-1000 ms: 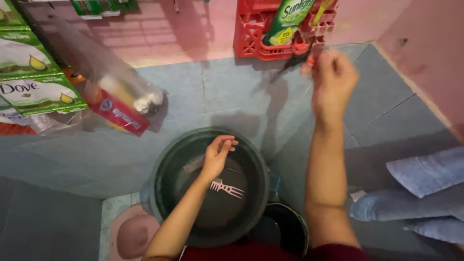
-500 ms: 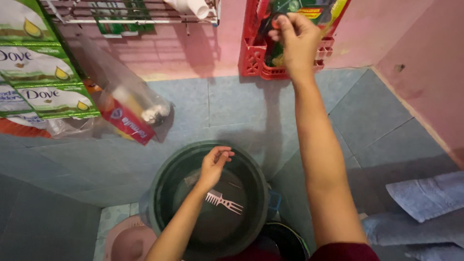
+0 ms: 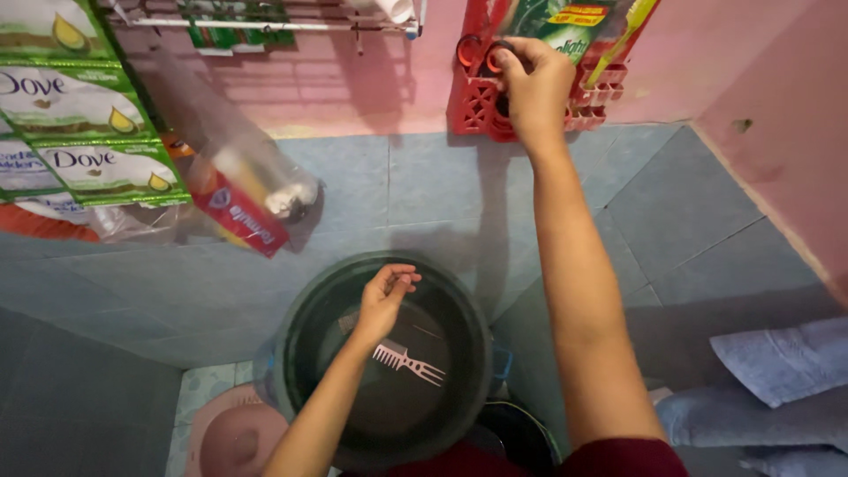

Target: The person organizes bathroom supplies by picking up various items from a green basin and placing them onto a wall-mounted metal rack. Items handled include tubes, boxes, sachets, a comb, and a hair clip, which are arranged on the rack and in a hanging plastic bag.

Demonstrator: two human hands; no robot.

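Our right hand (image 3: 533,84) is up at the red basket (image 3: 477,110), fingers closed on scissors (image 3: 481,53) going in (not yet let go). Our left hand (image 3: 385,299), loosely curled and empty, hovers over the basin (image 3: 300,309), where the comb (image 3: 406,362) lies waiting.

Dim, warm indoor light, tinted pink by the walls. A long soft shadow of the right forearm is cast down the blue tiled floor (image 3: 424,190) below the red crate (image 3: 481,110). The dark basin (image 3: 296,353) is underexposed; faint sheen is seen on its water. Soft focus throughout, with grain in dark corners. Straight lines are bowed at the edges by a wide lens.
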